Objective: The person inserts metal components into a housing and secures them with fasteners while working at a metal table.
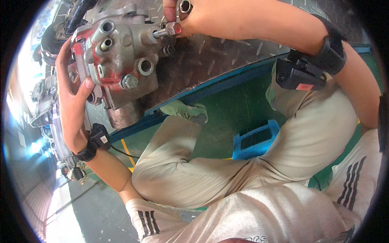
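Observation:
A grey cast-metal housing point(126, 52) with red paint marks and several round ports rests on the dark bench. My left hand point(69, 79) grips its left side, thumb on the near face and the other fingers partly hidden behind it. The fingers of my right hand point(192, 20) are closed at the head of a bolt point(172, 29), which carries a red mark. Its threaded tip meets a hole at the housing's right side. A metal socket-like piece point(185, 6) also shows between the right fingers. Another bolt point(129, 82) sits in the housing's lower face.
The bench top point(227, 54) is patterned metal plate with a blue edge point(219, 83). Below lies green floor, where a blue plastic stool point(256, 139) stands by my legs. A dark curved pipe point(77, 16) is behind the housing; other machinery point(44, 97) stands at the left.

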